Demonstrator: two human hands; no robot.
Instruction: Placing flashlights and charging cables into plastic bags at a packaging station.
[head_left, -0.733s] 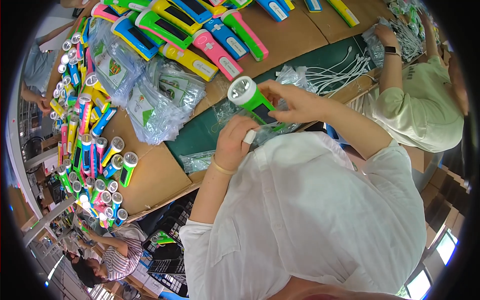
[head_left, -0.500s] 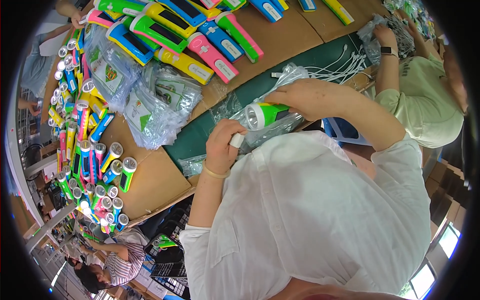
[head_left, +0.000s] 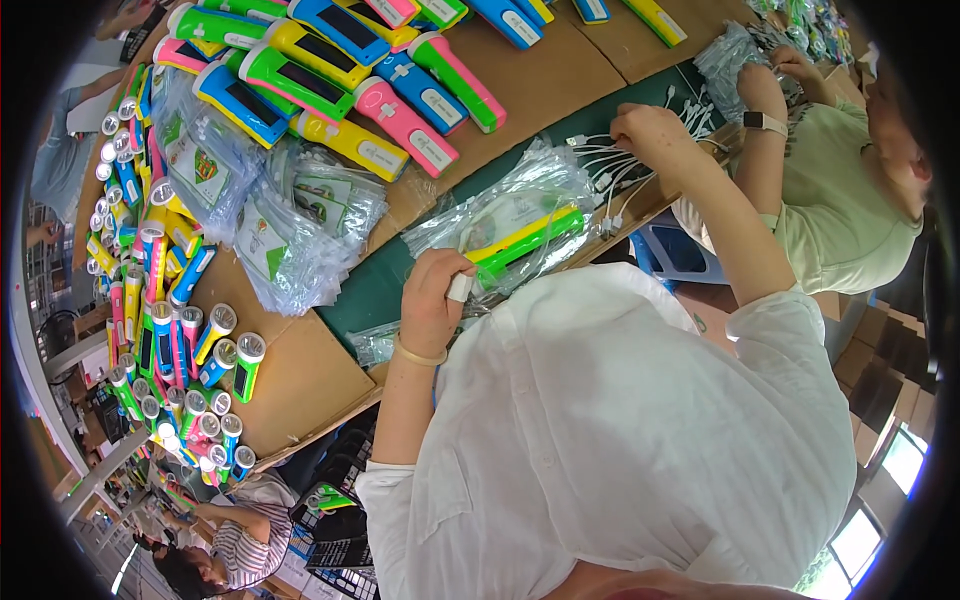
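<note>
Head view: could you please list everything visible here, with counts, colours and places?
Bagged flashlight: one, green and yellow, in a clear bag on the green mat.
Loose flashlights: many, pink, blue, yellow, green, lying top centre.
Upright flashlights: many, mixed colours, left edge.
Clear bag stacks: several piles, upper left.
White cables: a bunch, by the right hand.
Green mat: one, centre.
Cardboard tabletop: brown, under everything.
Co-worker: one, pale green shirt, right.
Left hand: grips the bagged flashlight's end.
Right hand: at the cables.
</note>
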